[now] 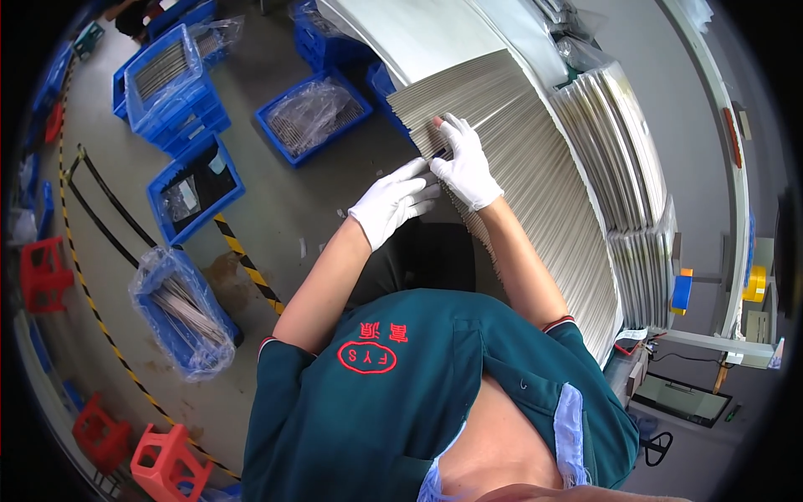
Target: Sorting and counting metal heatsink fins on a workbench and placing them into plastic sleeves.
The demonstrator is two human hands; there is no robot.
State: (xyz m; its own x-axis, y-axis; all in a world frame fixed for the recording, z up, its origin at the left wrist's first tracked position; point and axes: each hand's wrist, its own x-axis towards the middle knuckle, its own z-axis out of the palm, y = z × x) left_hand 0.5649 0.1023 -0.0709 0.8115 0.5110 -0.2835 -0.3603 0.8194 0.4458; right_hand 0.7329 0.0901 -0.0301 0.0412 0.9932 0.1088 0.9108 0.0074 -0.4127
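A broad layer of thin grey metal rods or tubes [535, 142] lies side by side on the white-covered table [418, 33], their near ends forming an uneven edge. My right hand [466, 167], in a white glove, rests over that edge with its fingers stretched out and the thumb apart; one fingertip shows bare. Just left of it, my left hand [389, 205], also white-gloved, reaches toward the rod ends with fingers extended and slightly spread. Dark patches show at its fingertips, where the two hands nearly meet. No held thing is visible in either hand.
Bundles of wrapped rods [619, 151] stand along the table's right side. On the floor at left are a blue crate of rods [314, 117], stacked blue crates [180, 109], a plastic-lined blue bin [188, 322] and red stools [171, 464]. Yellow-black tape [251, 268] marks the floor.
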